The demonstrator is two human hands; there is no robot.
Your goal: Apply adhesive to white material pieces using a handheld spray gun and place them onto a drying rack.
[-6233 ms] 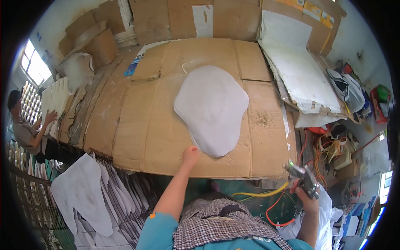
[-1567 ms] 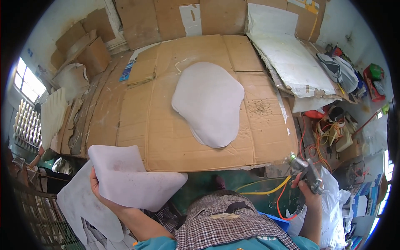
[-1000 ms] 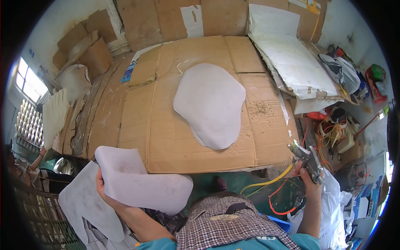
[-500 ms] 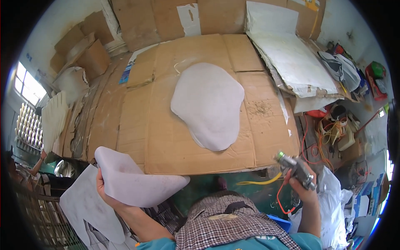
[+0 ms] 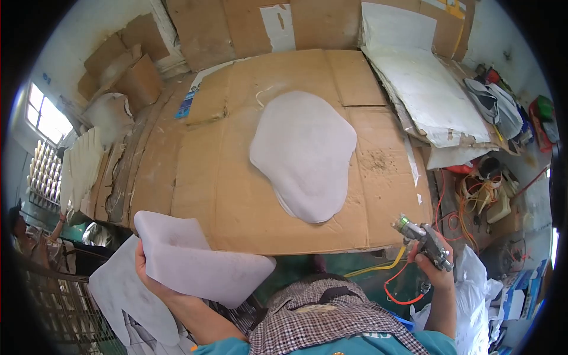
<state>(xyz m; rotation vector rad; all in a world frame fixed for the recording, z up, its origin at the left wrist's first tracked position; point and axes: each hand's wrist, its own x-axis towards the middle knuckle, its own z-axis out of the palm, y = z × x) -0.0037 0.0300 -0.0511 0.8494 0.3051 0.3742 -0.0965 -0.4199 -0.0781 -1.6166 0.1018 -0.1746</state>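
Holding curled pad [image 5: 204, 272] in left hand [image 5: 143, 271], spray gun [image 5: 430, 244] in right hand [image 5: 436, 270]. Note flat pad [image 5: 305, 154] on cardboard-covered worktop [image 5: 192, 198]: ahead, between both hands, nearer right, long axis roughly fore-and-aft, narrow end toward body.

On the far left, a bright window [image 5: 50, 115] is set in the wall, and a brown carton [image 5: 141, 81] stands to its right. A rack of pale rounded pieces [image 5: 45, 170] is below the window — a co-worker [image 5: 35, 247] is nearer, at the left edge. Far right, a white sheet [image 5: 441, 97] covers a ledge; nearer lie tangled orange cords [image 5: 467, 228], a white plastic bag [image 5: 470, 296] and blue-and-white boxes [image 5: 519, 296].
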